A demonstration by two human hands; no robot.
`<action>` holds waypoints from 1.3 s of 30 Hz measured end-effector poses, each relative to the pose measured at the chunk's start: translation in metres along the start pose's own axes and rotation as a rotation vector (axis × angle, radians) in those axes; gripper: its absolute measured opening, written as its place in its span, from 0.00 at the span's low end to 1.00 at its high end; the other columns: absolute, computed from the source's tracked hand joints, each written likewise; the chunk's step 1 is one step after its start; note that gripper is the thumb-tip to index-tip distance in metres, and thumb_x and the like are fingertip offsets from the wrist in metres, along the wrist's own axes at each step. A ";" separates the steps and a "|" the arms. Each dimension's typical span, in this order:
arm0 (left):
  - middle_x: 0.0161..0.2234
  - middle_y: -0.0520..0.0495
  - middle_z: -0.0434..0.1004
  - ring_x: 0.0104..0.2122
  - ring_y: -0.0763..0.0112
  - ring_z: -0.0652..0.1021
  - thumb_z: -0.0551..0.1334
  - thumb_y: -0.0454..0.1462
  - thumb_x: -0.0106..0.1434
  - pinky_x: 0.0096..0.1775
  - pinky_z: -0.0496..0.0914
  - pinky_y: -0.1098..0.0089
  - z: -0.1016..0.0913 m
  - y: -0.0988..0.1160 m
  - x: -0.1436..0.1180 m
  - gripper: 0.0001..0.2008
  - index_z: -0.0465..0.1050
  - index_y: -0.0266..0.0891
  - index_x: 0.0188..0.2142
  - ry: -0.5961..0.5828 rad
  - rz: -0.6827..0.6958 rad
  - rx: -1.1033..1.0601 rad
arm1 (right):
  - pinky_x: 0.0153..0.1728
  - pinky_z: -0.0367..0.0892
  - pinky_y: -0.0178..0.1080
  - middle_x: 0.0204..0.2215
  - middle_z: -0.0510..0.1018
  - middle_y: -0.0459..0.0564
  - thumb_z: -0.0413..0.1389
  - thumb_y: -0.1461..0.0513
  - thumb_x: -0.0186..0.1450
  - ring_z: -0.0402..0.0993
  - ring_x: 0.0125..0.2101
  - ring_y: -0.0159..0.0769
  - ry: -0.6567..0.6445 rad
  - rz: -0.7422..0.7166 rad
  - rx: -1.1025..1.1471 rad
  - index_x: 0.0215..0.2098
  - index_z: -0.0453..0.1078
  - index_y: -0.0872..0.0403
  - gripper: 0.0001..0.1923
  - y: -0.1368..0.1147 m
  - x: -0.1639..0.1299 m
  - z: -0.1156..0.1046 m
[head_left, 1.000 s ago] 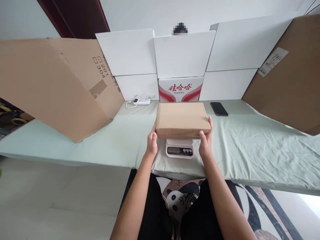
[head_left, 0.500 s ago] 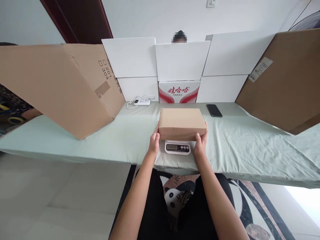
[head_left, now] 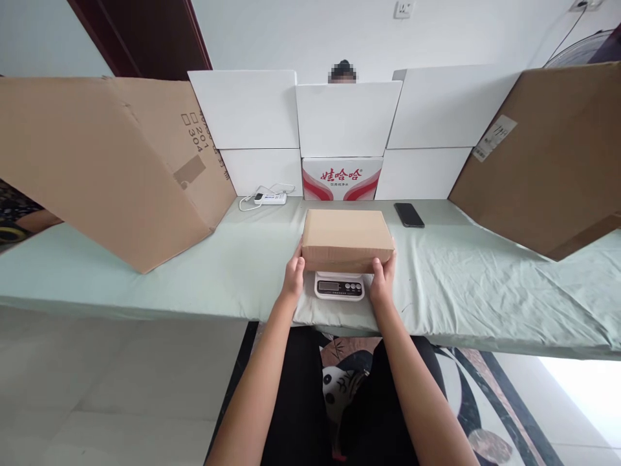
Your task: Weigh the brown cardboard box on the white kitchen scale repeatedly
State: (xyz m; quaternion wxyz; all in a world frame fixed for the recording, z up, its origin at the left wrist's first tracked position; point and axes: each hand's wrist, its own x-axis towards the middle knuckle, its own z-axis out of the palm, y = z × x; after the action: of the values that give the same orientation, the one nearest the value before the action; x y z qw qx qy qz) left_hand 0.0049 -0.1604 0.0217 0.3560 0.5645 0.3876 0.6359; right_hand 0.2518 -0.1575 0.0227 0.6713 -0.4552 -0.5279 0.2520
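Note:
A flat brown cardboard box (head_left: 346,235) sits on top of a small white digital scale (head_left: 339,285), whose display and buttons show below the box's front edge. My left hand (head_left: 294,277) grips the box's near left corner. My right hand (head_left: 383,278) grips its near right corner. Both forearms reach in from the bottom of the view.
The table is covered with a pale green cloth (head_left: 460,278). A black phone (head_left: 409,215) lies to the right of the box, a white power strip (head_left: 269,198) at the back left. Large brown cardboard sheets (head_left: 111,162) (head_left: 548,155) lean at both sides. White boxes (head_left: 344,120) and a red-printed carton (head_left: 341,178) stand behind.
The box has come down and sits lower over the scale, with both hands still on its near corners. The camera view shifted slightly.

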 end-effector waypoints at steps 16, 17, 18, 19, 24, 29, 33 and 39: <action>0.82 0.44 0.63 0.83 0.45 0.60 0.57 0.71 0.72 0.83 0.54 0.47 -0.004 -0.007 -0.001 0.46 0.68 0.50 0.78 0.069 0.032 0.032 | 0.76 0.63 0.71 0.78 0.62 0.63 0.49 0.38 0.75 0.64 0.78 0.60 0.258 -0.052 -0.059 0.80 0.59 0.45 0.41 -0.003 0.005 0.000; 0.82 0.44 0.64 0.83 0.44 0.60 0.56 0.71 0.72 0.83 0.54 0.47 -0.004 -0.008 -0.001 0.46 0.68 0.50 0.78 0.068 0.035 0.033 | 0.76 0.64 0.71 0.78 0.62 0.64 0.49 0.38 0.75 0.64 0.78 0.60 0.261 -0.046 -0.059 0.79 0.59 0.46 0.41 -0.003 0.005 0.000; 0.82 0.44 0.64 0.83 0.45 0.60 0.56 0.71 0.72 0.83 0.54 0.47 -0.004 -0.008 -0.001 0.46 0.68 0.50 0.78 0.067 0.039 0.035 | 0.75 0.65 0.70 0.78 0.63 0.64 0.50 0.38 0.75 0.65 0.78 0.60 0.263 -0.040 -0.058 0.79 0.60 0.47 0.41 -0.004 0.005 0.000; 0.82 0.44 0.64 0.83 0.45 0.60 0.56 0.71 0.72 0.83 0.54 0.47 -0.004 -0.009 -0.001 0.46 0.68 0.50 0.78 0.067 0.042 0.037 | 0.74 0.66 0.70 0.77 0.64 0.65 0.50 0.38 0.75 0.65 0.78 0.61 0.265 -0.033 -0.055 0.79 0.61 0.48 0.41 -0.004 0.005 0.000; 0.82 0.45 0.63 0.84 0.46 0.59 0.55 0.70 0.73 0.83 0.54 0.48 -0.006 -0.011 -0.001 0.46 0.67 0.50 0.79 0.067 0.050 0.045 | 0.72 0.69 0.69 0.76 0.67 0.64 0.50 0.40 0.75 0.68 0.76 0.60 0.269 -0.001 -0.042 0.78 0.63 0.47 0.39 -0.008 0.002 0.000; 0.82 0.43 0.62 0.84 0.45 0.57 0.55 0.73 0.71 0.83 0.53 0.48 -0.009 -0.011 0.002 0.50 0.65 0.48 0.80 0.088 0.037 0.106 | 0.73 0.67 0.68 0.75 0.69 0.62 0.51 0.41 0.74 0.73 0.72 0.57 0.295 0.031 0.009 0.78 0.62 0.47 0.39 -0.009 0.002 0.001; 0.82 0.43 0.62 0.84 0.46 0.58 0.54 0.74 0.70 0.83 0.54 0.50 -0.011 -0.011 0.003 0.51 0.66 0.48 0.79 0.109 0.023 0.126 | 0.73 0.67 0.67 0.74 0.70 0.60 0.51 0.42 0.74 0.78 0.68 0.54 0.334 0.044 0.077 0.78 0.63 0.46 0.38 -0.008 0.003 0.002; 0.81 0.44 0.65 0.83 0.46 0.62 0.55 0.73 0.70 0.83 0.56 0.49 -0.008 -0.006 0.001 0.49 0.69 0.49 0.78 0.066 0.053 0.109 | 0.74 0.66 0.66 0.73 0.74 0.59 0.52 0.41 0.75 0.76 0.71 0.55 0.339 0.048 0.106 0.73 0.70 0.46 0.35 -0.005 0.005 0.002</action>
State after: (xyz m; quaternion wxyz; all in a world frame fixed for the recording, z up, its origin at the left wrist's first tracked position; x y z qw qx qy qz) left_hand -0.0030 -0.1577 0.0157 0.2948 0.5721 0.4179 0.6413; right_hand 0.2503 -0.1551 0.0295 0.7675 -0.4675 -0.3821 0.2154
